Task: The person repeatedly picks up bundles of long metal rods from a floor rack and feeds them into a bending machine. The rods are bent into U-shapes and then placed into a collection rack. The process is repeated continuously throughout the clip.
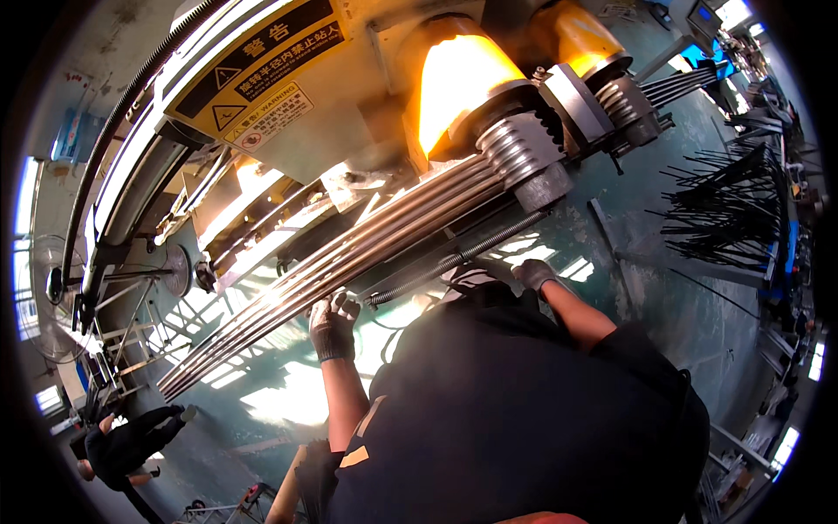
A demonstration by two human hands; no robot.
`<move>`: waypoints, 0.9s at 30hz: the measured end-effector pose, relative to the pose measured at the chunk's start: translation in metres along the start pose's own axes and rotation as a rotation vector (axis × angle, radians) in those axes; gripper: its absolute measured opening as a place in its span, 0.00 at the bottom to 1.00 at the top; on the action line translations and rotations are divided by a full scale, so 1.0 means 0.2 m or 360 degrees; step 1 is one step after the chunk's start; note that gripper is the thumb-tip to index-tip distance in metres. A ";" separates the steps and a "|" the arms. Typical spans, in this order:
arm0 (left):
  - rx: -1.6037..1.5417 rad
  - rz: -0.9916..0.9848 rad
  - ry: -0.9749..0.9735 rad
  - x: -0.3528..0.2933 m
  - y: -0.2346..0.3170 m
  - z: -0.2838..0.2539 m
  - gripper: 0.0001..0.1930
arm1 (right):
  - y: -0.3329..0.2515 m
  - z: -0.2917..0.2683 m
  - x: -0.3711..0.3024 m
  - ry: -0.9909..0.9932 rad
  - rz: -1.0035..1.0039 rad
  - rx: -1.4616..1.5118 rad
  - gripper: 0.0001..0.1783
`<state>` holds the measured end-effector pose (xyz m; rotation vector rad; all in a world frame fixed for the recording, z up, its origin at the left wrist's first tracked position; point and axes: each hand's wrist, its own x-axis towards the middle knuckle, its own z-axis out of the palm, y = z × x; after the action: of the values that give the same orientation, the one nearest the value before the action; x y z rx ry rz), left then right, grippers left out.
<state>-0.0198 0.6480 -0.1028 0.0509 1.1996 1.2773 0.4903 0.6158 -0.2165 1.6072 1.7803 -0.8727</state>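
A bundle of several long metal tubes [349, 249] slants across the view, from the machine's round clamping head [524, 157] down to free ends at the lower left. My left hand [334, 327], in a grey glove, is at the near edge of this bundle with its fingers curled against the closest tube. My right hand [532, 274], gloved too, is held low in front of my body, to the right of a spring-like coiled rod [463, 256]. Its fingers look curled in; whatever they may hold is hidden.
Above the tubes stands a yellow machine housing [301, 52] with warning labels. A second clamping head [627, 100] sits at the upper right. Dark thin rods [729, 210] are piled on a rack at right. Another person [131, 445] is at lower left, near a standing fan [57, 297].
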 end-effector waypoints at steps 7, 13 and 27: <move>0.0644 -0.0315 -0.0475 -0.08 -0.25 -0.09 0.08 | -0.06 0.48 -0.56 0.0396 0.0915 0.1363 0.24; 0.0956 0.0154 -0.1109 -0.13 -0.18 -0.21 0.15 | -0.09 0.63 -0.74 0.0147 0.1018 0.1402 0.28; -0.0203 0.0114 -0.0363 -0.64 0.26 0.30 0.09 | 0.04 -0.04 -0.60 0.0987 0.0408 0.1366 0.25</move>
<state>0.0087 0.6060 0.0397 0.1435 0.9262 1.3689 0.5117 0.5496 -0.1187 2.8365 1.5705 -1.1846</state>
